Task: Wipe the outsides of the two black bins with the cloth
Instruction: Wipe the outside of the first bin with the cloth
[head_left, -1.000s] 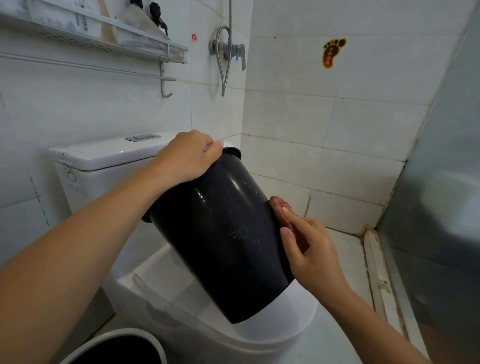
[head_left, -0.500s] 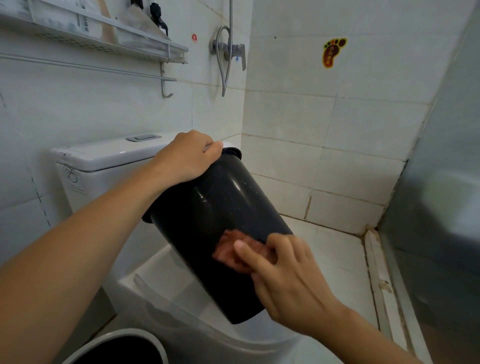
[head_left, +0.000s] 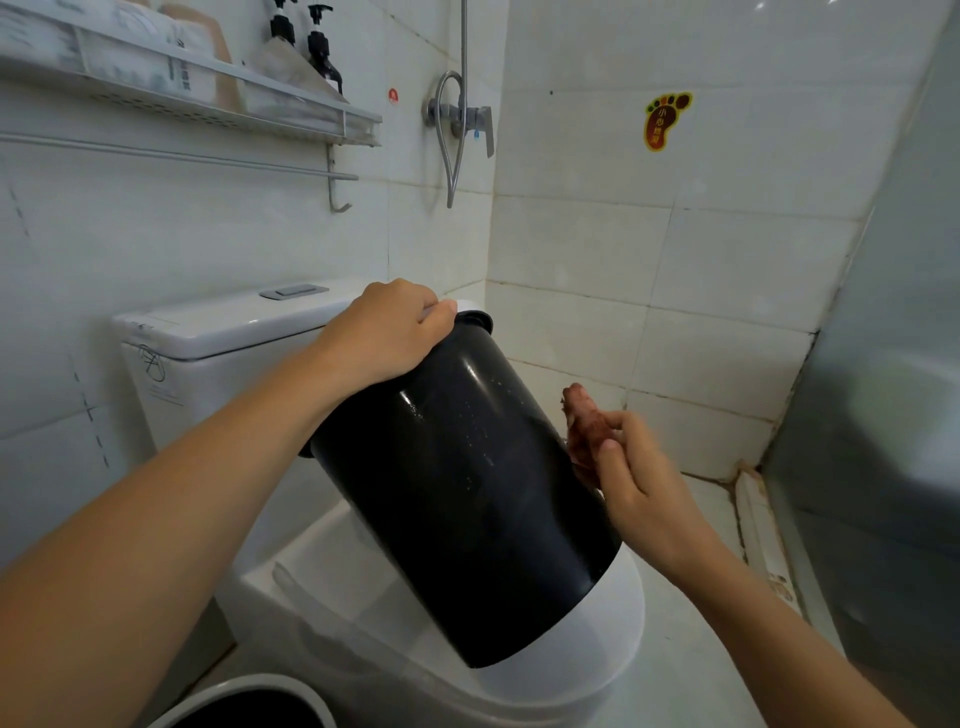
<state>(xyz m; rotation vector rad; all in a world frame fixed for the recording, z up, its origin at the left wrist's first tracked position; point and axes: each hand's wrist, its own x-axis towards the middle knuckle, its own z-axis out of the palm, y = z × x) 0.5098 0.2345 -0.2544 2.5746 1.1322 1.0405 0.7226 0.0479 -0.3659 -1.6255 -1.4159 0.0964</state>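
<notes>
Nearest, at the bottom edge: rim of a second bin (head_left: 244, 699), white lip, dark inside, down by my left forearm. Well apart from the work; whether wiped or not, I could not tell.

Next out, the black bin (head_left: 462, 483). I held it tipped, mouth up and away toward the cistern, base down toward me over the closed toilet lid (head_left: 608, 639). Whether the base touched the lid or hung just above it was not clear. My reading: tilting it turned the outer wall to face me and to the right, so the cloth could reach the side without my stooping.

My left hand (head_left: 387, 332) was clamped over the top rim, fingers curled across the lip, wrist bent down, forearm running in long from the lower left. That grip served as the anchor, I judged, keeping the bin from turning under pressure.

My right hand (head_left: 636, 480) was at the bin's right flank, fingers fairly straight and pointing up, pressing the reddish cloth (head_left: 582, 426) against or just beside the wall; the exact contact was hidden by the curve. The cloth's end stuck up above my fingertips.

The near wall showed pale specks and streaks, so this bin looked only partly done.

Farther: the cistern (head_left: 218, 332), the shower valve (head_left: 462, 117) and a wall shelf (head_left: 208, 98) with bottles.
</notes>
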